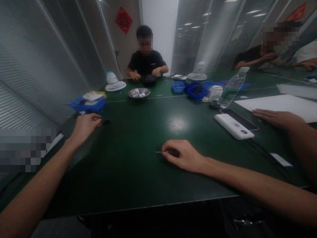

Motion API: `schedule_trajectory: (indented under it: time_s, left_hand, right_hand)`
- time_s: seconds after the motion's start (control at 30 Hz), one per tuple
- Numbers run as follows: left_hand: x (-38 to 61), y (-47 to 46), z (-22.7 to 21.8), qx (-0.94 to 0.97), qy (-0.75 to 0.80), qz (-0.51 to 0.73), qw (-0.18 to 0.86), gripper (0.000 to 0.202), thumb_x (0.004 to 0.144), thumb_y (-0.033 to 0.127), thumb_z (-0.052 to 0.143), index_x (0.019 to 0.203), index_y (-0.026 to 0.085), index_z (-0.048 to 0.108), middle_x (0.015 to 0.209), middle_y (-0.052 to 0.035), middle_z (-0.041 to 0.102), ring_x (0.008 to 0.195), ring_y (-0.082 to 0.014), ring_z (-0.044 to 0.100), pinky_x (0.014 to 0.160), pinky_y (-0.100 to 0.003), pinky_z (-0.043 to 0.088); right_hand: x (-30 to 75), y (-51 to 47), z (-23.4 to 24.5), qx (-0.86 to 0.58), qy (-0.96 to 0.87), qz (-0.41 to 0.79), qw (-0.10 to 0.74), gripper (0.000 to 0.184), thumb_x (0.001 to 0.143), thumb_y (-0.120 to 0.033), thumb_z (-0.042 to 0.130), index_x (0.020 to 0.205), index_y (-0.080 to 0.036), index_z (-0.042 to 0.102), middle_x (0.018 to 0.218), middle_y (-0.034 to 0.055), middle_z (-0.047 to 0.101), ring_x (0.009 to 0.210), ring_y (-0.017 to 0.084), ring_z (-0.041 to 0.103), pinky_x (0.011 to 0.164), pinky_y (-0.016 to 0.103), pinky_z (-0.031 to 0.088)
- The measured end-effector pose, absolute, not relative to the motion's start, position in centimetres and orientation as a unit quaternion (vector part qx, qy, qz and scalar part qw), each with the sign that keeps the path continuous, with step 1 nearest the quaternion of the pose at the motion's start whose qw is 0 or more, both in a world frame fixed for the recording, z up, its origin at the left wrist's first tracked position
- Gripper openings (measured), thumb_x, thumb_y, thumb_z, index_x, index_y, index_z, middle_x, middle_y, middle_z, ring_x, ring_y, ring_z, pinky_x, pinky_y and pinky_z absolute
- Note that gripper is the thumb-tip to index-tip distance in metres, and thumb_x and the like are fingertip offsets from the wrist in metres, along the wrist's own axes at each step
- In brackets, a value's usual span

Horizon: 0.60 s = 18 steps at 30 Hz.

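Slim tool (165, 152) — pinched in my right hand (185, 157) near the middle of the green counter (138, 172), fingers curled shut round its dark handle, thin metal tip poking out leftward. Small black piece (106, 122) lies just beside my left hand (85, 127), whose fingers are loosely bunched — whether they hold anything I cannot tell. Blue bin (86, 105) sits beyond; another person's hand (274, 118) rests flat by a white power bank (234, 126).

Office workroom, glass partitions (37, 66), green table (138, 132) (parts bins (178, 86))
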State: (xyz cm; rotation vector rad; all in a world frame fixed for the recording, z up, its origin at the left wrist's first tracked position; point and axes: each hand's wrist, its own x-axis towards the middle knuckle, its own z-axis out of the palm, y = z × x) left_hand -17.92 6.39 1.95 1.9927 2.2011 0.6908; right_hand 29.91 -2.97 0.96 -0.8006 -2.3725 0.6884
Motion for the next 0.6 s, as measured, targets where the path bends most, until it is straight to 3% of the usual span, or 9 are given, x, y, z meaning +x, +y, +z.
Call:
schedule_trajectory:
  time_s: [0.23, 0.37, 0.6]
  left_hand:
    - [-18.0, 6.4, 1.8, 0.677, 0.708, 0.202, 0.005, 0.034, 0.094, 0.039, 0.064, 0.114, 0.016, 0.077, 0.110, -0.0087, 0.078, 0.094, -0.0234, 0.071, 0.086, -0.030, 0.051]
    - [-17.3, 6.6, 0.9, 0.645, 0.719, 0.257, -0.012, 0.034, 0.093, 0.042, 0.065, 0.113, 0.018, 0.078, 0.122, -0.0078, 0.075, 0.103, -0.0251, 0.069, 0.091, -0.032, 0.051]
    - [-16.2, 7.0, -0.6, 0.565, 0.768, 0.296, 0.059, 0.040, 0.087, 0.050, 0.068, 0.115, 0.023, 0.079, 0.108, -0.0070, 0.079, 0.098, -0.0283, 0.072, 0.084, -0.033, 0.055]
  right_hand:
    - [29.9, -2.9, 0.7, -0.296, -0.883, 0.251, 0.265, 0.016, 0.099, -0.029, 0.060, 0.106, -0.019, 0.070, 0.098, 0.0039, 0.073, 0.081, 0.015, 0.067, 0.076, 0.029, 0.051]
    - [29.9, -3.0, 0.9, -0.297, -0.883, 0.249, 0.266, 0.015, 0.099, -0.028, 0.060, 0.105, -0.018, 0.069, 0.097, 0.0034, 0.073, 0.080, 0.015, 0.066, 0.074, 0.029, 0.050]
    - [30.0, -3.0, 1.1, -0.295, -0.882, 0.253, 0.266, 0.016, 0.099, -0.030, 0.060, 0.105, -0.018, 0.070, 0.095, 0.0033, 0.072, 0.077, 0.015, 0.064, 0.071, 0.028, 0.050]
